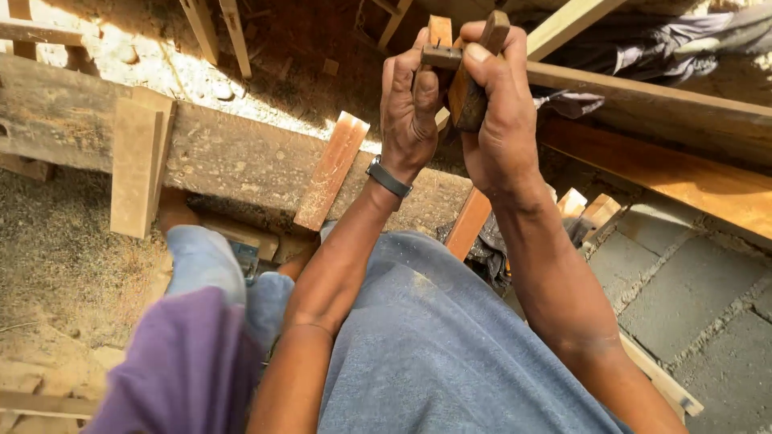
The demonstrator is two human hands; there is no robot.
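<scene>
Wooden marking gauge (462, 76) clenched in both the left hand (408, 108) and right hand (500, 120), raised off the plank surface (233, 157), no scribing yet begun.

Outdoor carpentry workshop: rough timber beam (241, 161), cut wood offcuts (137, 165), planks (683, 173), sawdust-covered ground (56, 257).

Below you, a thick weathered beam (241, 161) serves as the surface, running from the left edge toward the middle. Two short boards lie on it: a pale flat one (137, 165) hanging over its near edge on your left, and a reddish grooved one (331, 170) leaning across it near the middle. To the left the ground (56, 257) is sawdust-covered earth; to the right, grey paving blocks (691, 289).
</scene>
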